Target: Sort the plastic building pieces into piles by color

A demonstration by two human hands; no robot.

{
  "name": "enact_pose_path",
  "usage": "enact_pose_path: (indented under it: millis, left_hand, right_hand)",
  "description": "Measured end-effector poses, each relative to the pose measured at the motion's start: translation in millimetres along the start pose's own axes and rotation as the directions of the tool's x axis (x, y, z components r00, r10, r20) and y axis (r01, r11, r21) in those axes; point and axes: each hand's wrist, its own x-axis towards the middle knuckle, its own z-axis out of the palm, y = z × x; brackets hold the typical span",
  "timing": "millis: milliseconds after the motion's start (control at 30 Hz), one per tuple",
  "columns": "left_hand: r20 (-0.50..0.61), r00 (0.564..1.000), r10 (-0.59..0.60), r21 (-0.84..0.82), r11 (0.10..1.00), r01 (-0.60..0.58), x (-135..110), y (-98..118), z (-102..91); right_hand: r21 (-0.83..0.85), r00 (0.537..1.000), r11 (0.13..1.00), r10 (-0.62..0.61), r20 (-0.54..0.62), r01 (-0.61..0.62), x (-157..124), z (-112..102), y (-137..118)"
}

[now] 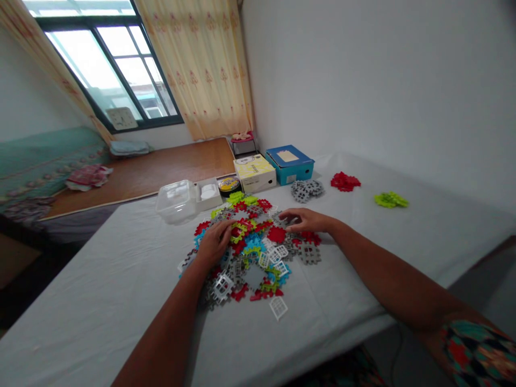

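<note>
Left hand [215,244] curls at a green piece [238,232], right hand [305,220] arches loosely by a red piece [277,234]; whether either grips, I can't tell! Looks like picking through the pile [253,275] on the counter [342,322], and the next move calls for easing one piece clear of the tangle. That red one's squarish, no long axis to call; its neighbours point every way. Out to the right: grey cluster [307,191], then red cluster [345,181], then green cluster [391,200], each set apart.
</note>
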Motion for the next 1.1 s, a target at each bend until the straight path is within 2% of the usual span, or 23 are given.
enact_pose_path:
  millis: [67, 133, 200, 267, 400, 567, 733, 933, 1000, 1100]
  left_hand:
    - [0.001, 1.0, -0.004, 0.0, 1.0, 0.004, -0.2, 0.5, -0.1]
    - [0.007, 1.0, -0.008, -0.002, 1.0, 0.008, -0.3, 1.0, -0.3]
    - [0.009, 1.0, -0.01, -0.003, 1.0, 0.01, -0.4, 1.4, -0.4]
    - [0.01, 1.0, -0.011, -0.001, 1.0, 0.011, -0.4, 1.8, -0.5]
    - [0.01, 1.0, -0.014, 0.009, 1.0, 0.014, -0.1, 2.2, -0.6]
    - [-0.001, 1.0, -0.006, 0.001, 1.0, 0.006, 0.5, 4.3, -1.2]
    - [-0.008, 1.0, -0.006, 0.001, 1.0, 0.006, 1.6, 10.0, -3.7]
    - [-0.006, 1.0, 0.001, 0.007, 1.0, -0.001, 1.7, 9.5, -2.8]
    - [-0.007, 1.0, -0.002, 0.006, 1.0, 0.002, 1.4, 8.5, -2.2]
    - [-0.005, 1.0, -0.006, 0.007, 1.0, 0.006, 1.2, 8.4, -2.4]
  right_hand:
    - [0.017, 0.999, 1.0, -0.018, -0.03, 0.019, 0.2, 1.5, -3.7]
    - [-0.019, 0.993, 1.0, -0.027, -0.112, 0.025, 1.6, 6.1, -7.1]
    - [-0.097, 0.977, 0.995, -0.042, -0.207, 0.022, 3.9, 14.4, -11.1]
    - [-0.205, 0.963, 0.978, -0.093, -0.254, 0.041, 6.9, 25.5, -16.6]
    - [-0.416, 0.953, 0.897, -0.244, -0.18, 0.151, 12.6, 46.6, -29.7]
    - [-0.545, 0.974, 0.833, -0.194, -0.121, 0.098, 11.2, 53.4, -33.7]
    - [-0.485, 0.965, 0.861, -0.236, -0.118, 0.152, 6.8, 51.1, -33.7]
    - [-0.312, 0.945, 0.949, -0.136, -0.299, 0.038, 8.8, 50.6, -40.5]
    - [-0.278, 0.953, 0.96, -0.11, -0.283, 0.028, 10.3, 48.7, -38.4]
    - [-0.313, 0.959, 0.95, -0.087, -0.271, -0.002, 11.4, 44.3, -31.9]
